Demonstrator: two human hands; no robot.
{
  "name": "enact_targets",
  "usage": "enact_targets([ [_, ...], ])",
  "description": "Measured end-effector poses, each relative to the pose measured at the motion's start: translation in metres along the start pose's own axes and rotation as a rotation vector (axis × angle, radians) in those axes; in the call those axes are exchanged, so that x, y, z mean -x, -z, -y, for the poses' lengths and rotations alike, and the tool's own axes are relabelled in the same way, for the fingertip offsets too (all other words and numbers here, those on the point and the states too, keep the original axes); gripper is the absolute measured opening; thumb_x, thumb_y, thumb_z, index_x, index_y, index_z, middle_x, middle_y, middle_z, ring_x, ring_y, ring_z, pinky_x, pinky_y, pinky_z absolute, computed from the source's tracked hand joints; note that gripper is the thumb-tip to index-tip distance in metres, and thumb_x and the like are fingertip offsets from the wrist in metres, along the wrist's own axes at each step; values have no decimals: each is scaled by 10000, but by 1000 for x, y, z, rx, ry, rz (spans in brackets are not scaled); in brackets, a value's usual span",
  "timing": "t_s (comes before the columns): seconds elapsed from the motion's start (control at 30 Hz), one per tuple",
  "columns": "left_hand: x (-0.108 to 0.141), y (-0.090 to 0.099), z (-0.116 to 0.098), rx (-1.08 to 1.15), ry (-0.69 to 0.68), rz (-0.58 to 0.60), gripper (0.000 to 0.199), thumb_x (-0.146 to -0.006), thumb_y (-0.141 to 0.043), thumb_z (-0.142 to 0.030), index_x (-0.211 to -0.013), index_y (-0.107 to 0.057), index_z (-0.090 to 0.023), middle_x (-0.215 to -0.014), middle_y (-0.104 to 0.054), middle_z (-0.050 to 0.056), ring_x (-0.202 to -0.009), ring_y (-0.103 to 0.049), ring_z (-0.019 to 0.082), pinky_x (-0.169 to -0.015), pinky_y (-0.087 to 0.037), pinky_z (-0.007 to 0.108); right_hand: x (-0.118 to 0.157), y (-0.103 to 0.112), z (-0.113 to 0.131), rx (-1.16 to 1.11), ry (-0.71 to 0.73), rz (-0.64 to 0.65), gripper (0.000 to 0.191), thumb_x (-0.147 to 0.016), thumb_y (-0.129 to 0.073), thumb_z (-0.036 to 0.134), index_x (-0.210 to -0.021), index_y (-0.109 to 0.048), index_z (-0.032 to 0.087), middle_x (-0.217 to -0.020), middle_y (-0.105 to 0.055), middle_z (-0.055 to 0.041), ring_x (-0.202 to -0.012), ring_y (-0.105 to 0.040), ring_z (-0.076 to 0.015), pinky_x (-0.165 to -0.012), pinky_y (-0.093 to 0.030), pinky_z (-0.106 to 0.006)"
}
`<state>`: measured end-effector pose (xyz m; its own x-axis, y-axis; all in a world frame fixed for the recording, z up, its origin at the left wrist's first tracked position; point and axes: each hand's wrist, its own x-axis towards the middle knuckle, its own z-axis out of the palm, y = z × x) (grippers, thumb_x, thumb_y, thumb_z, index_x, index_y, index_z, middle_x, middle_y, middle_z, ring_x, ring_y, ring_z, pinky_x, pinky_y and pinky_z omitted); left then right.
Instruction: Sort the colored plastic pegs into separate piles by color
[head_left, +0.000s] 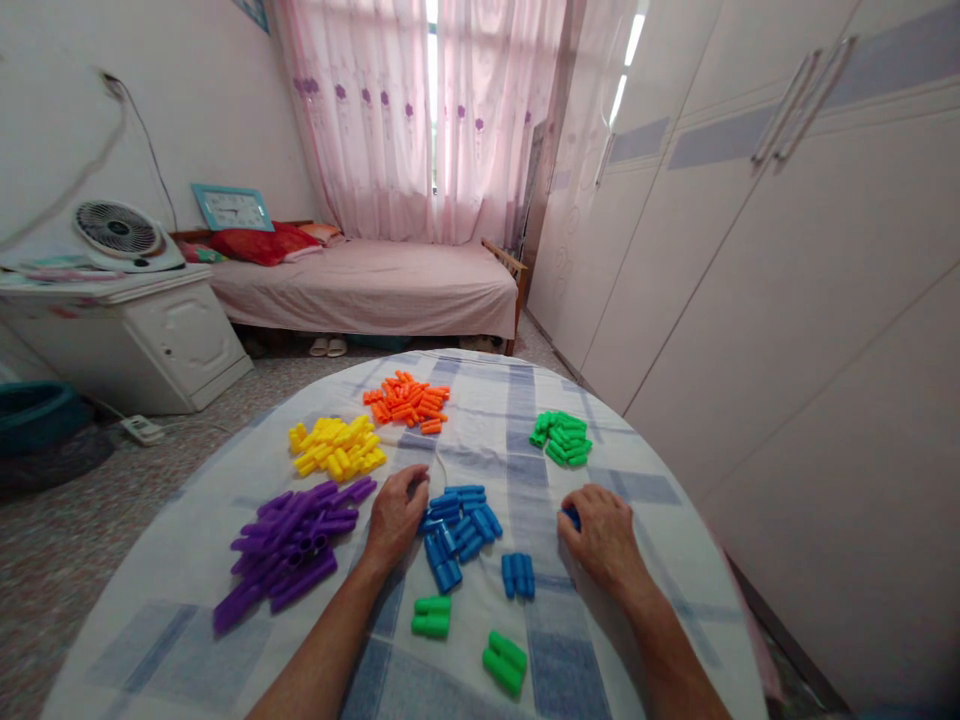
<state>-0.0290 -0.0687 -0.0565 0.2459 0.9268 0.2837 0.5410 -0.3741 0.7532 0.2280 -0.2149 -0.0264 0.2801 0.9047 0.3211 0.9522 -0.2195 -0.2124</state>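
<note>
My left hand [399, 512] rests with curled fingers at the left edge of a pile of blue plastic pieces [459, 528]; what its fingers hold, if anything, is hidden. On the right, my right hand [600, 528] is closed over a blue piece [571, 518] that shows at its thumb side. A joined blue group [518, 576] lies between the hands, nearer the camera. Two small green groups [431, 617] [505, 661] lie at the front. Beyond my right hand is a green pile [562, 438].
The round table has a checked cloth [570, 670]. Purple pieces [289, 545], yellow pieces [337, 447] and orange pieces [409, 400] are heaped at left and back. Beyond stand a bed [390, 285], a cabinet [180, 335] with a fan [120, 232], and wardrobes [750, 300].
</note>
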Motion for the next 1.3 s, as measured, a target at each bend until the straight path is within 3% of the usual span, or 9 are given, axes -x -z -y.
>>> enact_targets([
  [0.1,0,0,0,1,7,-5,342,-804,-441,-287,-1054,-619,-138,-1040,-662,102,-991,-600,221,-881,-466,372,-6,-4,-18,-88,-55,-58,202,-786,-474,328,-874,-611,207,-946,-625,-67,-949,-545,-221,-870,-368,-373],
  [0.23,0,-1,0,12,4,-13,330,-810,-443,-283,-1046,-624,-141,-1021,-667,101,-968,-609,217,-868,-474,367,-44,-19,-39,-234,-197,-271,545,-773,-459,466,-1210,-476,141,-1267,-498,-146,-1186,-431,-252,-963,-348,-393],
  [0.4,0,-3,0,13,3,-32,303,-810,-454,-259,-1029,-633,-150,-1012,-668,94,-966,-605,218,-874,-468,371,-103,-46,-53,-279,-481,-301,575,-760,-400,482,-1185,-504,109,-1211,-539,-182,-1160,-465,-275,-940,-366,-397],
  [0.63,1,-6,-1,16,-11,-72,270,-791,-470,-197,-1000,-639,-169,-972,-672,77,-948,-607,205,-863,-472,352,-141,-79,-30,-262,-644,-344,529,-768,-361,473,-1174,-516,170,-1185,-535,-180,-1136,-458,-310,-931,-331,-474],
  [0.87,1,-7,-3,20,-4,-68,266,-790,-474,-168,-1005,-630,-168,-970,-663,76,-943,-597,203,-873,-464,355,-175,-85,1,-289,-603,-276,546,-781,-361,415,-1223,-485,120,-1222,-499,-204,-1152,-444,-307,-936,-334,-435],
  [1.0,1,-7,-3,25,-8,-70,262,-786,-475,-157,-998,-627,-177,-974,-661,71,-949,-591,206,-877,-461,360,-153,-66,13,-281,-486,-254,539,-783,-396,434,-1240,-472,158,-1291,-448,-172,-1196,-393,-304,-932,-331,-457],
  [1.1,1,-7,-3,26,-16,-74,262,-785,-479,-161,-1002,-625,-178,-971,-661,66,-947,-590,207,-879,-458,362,-111,-48,15,-270,-249,-165,368,-761,-469,425,-1052,-598,242,-1152,-566,-63,-1130,-459,-241,-949,-330,-392],
  [1.2,1,-7,-3,11,-21,-75,263,-788,-478,-170,-1005,-627,-170,-972,-664,69,-948,-589,208,-878,-456,358,-62,-35,11,-180,21,-64,258,-772,-491,423,-910,-643,265,-1050,-615,-41,-1108,-476,-252,-956,-309,-418],
  [1.3,1,-7,-2,-4,-20,-64,269,-789,-474,-172,-1009,-629,-163,-974,-666,75,-952,-588,208,-873,-456,349,-27,-30,3,-77,17,-37,226,-763,-514,382,-908,-643,268,-1027,-634,-44,-1129,-472,-276,-961,-293,-453],
])
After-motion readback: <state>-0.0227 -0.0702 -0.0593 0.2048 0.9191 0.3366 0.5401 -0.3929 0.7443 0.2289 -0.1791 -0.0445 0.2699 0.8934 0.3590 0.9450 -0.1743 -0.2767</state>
